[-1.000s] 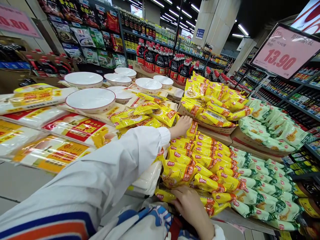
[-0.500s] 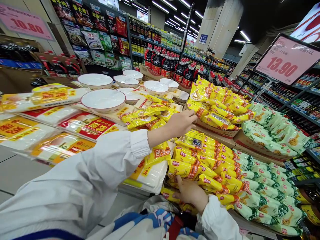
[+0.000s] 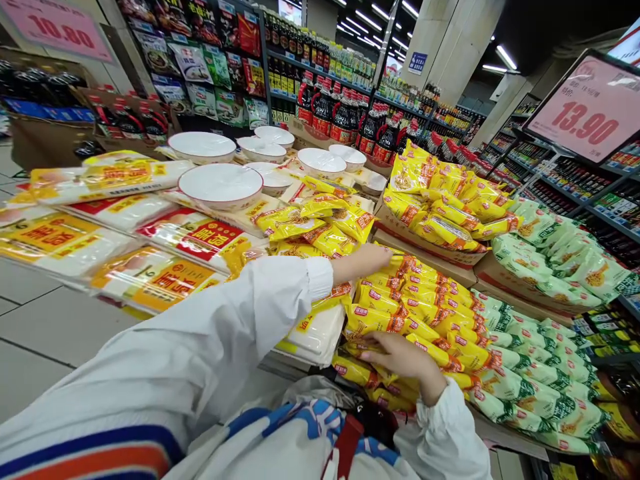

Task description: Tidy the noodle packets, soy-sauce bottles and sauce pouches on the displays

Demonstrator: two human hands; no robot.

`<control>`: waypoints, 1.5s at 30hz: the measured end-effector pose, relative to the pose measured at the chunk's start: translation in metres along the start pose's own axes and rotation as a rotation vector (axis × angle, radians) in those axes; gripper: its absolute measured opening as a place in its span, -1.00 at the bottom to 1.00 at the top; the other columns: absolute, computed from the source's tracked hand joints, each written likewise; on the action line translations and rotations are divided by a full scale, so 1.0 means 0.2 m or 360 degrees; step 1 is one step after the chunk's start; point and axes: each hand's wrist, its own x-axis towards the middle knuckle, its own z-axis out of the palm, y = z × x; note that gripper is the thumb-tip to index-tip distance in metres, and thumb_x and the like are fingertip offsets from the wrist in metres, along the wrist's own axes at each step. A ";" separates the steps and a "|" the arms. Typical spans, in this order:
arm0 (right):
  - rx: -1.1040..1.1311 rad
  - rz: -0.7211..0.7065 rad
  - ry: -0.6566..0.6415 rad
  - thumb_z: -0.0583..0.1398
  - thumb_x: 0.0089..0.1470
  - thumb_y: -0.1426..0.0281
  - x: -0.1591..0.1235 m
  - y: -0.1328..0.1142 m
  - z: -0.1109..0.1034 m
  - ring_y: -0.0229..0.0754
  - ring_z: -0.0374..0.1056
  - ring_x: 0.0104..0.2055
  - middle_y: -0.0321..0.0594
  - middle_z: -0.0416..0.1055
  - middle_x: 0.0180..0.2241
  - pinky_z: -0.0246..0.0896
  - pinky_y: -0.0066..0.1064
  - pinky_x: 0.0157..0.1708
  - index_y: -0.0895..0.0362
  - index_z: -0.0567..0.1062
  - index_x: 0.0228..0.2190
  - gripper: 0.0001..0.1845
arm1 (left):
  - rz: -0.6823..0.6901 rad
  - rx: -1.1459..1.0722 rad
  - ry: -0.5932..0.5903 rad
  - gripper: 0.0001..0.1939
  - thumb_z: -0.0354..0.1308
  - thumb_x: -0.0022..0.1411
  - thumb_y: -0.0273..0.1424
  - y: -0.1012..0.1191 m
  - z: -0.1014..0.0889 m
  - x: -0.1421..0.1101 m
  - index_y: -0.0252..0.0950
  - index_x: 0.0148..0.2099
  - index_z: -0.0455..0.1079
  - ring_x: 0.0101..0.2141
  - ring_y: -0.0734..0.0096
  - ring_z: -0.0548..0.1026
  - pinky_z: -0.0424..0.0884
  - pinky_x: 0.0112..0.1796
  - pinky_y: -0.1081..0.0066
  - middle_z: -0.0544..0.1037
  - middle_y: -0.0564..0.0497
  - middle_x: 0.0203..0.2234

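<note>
My left hand (image 3: 364, 261) reaches across to the back row of yellow noodle packets (image 3: 425, 300). It touches the top of the row near its left end; its fingers are mostly hidden, so I cannot see a grip. My right hand (image 3: 403, 357) lies on the front-left yellow packets, fingers apart and thumb stretched out, holding nothing. Between my left forearm and the bowls, a loose heap of yellow packets (image 3: 320, 213) lies on top of white packs.
Green packets (image 3: 540, 380) stand in rows on the right. Behind are open cartons of yellow packets (image 3: 445, 207) and green packets (image 3: 565, 260). White bowls (image 3: 220, 187) sit at the back left, beside flat white packs (image 3: 150, 273). A price sign (image 3: 585, 110) stands upper right.
My left hand has come down from beside the carton of yellow packets onto the row in front. My right hand stays over the front packets, its fingers more spread. The view has shifted slightly.
</note>
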 end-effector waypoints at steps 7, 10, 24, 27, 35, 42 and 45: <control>0.0568 0.0121 0.0649 0.09 0.26 0.14 -0.06 0.09 0.00 0.02 0.48 -0.01 -0.04 0.56 -0.07 0.40 -0.13 0.03 0.13 0.55 -0.08 -0.59 | 0.0074 -0.0600 0.0282 -0.71 0.12 0.39 -0.24 0.04 -0.27 -0.49 -0.31 0.00 0.48 -0.42 0.33 0.53 0.31 -0.37 0.46 0.60 -0.02 -0.43; 0.0948 0.0056 0.0741 0.18 0.20 0.01 -0.21 0.04 0.04 0.06 0.49 0.01 -0.01 0.56 -0.04 0.44 -0.09 0.01 0.13 0.54 -0.05 -0.50 | 0.0156 -0.1127 0.0258 -0.72 0.15 0.38 -0.20 0.10 -0.20 -0.70 -0.31 -0.09 0.51 -0.50 0.47 0.44 0.27 -0.41 0.52 0.56 0.07 -0.49; 0.0248 0.0303 0.1127 0.28 0.15 0.18 -0.44 0.11 0.36 0.14 0.45 0.08 -0.08 0.55 0.02 0.32 0.06 0.11 0.01 0.56 0.01 -0.60 | 0.0411 -0.0635 -0.0219 -0.78 0.12 0.39 -0.30 0.23 0.15 -0.73 -0.28 -0.05 0.50 -0.36 0.20 0.61 0.46 -0.30 0.36 0.64 -0.10 -0.37; 0.0215 0.0310 0.1152 0.20 0.22 0.23 -0.41 0.15 0.38 0.11 0.46 0.01 -0.06 0.58 -0.07 0.34 -0.01 0.05 0.05 0.61 -0.09 -0.70 | 0.0457 -0.0484 -0.0310 -0.86 0.17 0.35 -0.39 0.31 0.11 -0.64 -0.34 -0.18 0.53 -0.37 0.19 0.62 0.48 -0.31 0.35 0.62 -0.12 -0.42; 0.0311 0.0377 0.1330 0.17 0.27 0.15 -0.44 0.21 0.42 0.08 0.46 -0.02 -0.09 0.59 -0.11 0.25 0.00 0.12 0.03 0.61 -0.15 -0.70 | 0.0396 -0.0362 -0.0399 -0.62 0.31 0.25 -0.33 0.46 0.17 -0.61 -0.40 0.06 0.46 -0.14 0.01 0.60 0.50 -0.19 0.23 0.62 -0.26 -0.15; 0.0250 0.0361 0.1368 0.17 0.27 0.10 -0.41 0.26 0.43 0.08 0.45 -0.01 -0.06 0.57 -0.10 0.30 -0.05 0.06 0.04 0.59 -0.13 -0.66 | 0.0166 -0.0316 -0.0316 -0.47 0.17 0.28 -0.52 0.55 0.32 -0.71 -0.28 0.27 0.25 -0.11 0.12 0.58 0.49 -0.20 0.30 0.60 -0.18 -0.14; 0.0224 0.0320 0.1402 0.16 0.27 0.07 -0.41 0.30 0.39 0.07 0.45 -0.01 -0.04 0.57 -0.09 0.33 -0.10 0.00 0.07 0.58 -0.12 -0.62 | 0.0195 -0.0445 -0.0373 -0.56 0.32 0.21 -0.37 0.45 0.28 -0.68 -0.23 0.12 0.38 -0.12 0.09 0.59 0.48 -0.18 0.28 0.61 -0.14 -0.12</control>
